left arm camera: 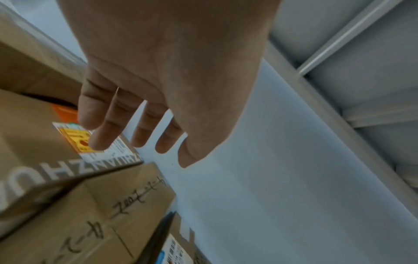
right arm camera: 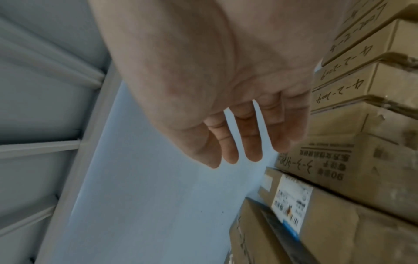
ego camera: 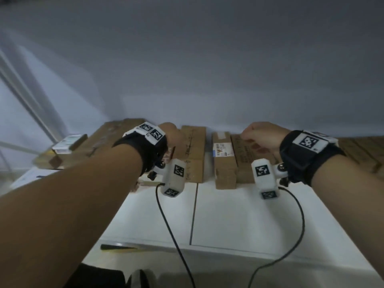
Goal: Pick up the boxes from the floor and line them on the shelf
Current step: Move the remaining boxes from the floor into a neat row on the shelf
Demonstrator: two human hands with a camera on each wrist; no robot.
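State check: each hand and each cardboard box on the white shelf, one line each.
Left hand: fingers straight, holds nothing, fingertips by the printed box.
Right hand: fingers straight, holds nothing.
Brown cardboard box with handwriting: lying on the white shelf, closed.
Narrow cardboard box with white barcode label: on the shelf, apart from the handwritten one by a gap.
Cardboard box with red print: right of the labelled box, against it.

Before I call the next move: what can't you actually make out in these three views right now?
- Left hand fingertips: hidden in the head view behind its own knuckles; contact with the cardboard boxes unclear.
- Right hand fingers: likewise hidden in the head view.
- Floor, and any boxes left there: outside all three views.
- Printed label: too blurred to read in the right wrist view.
- Rightmost boxes: blurred, cut off by the head view's edge.
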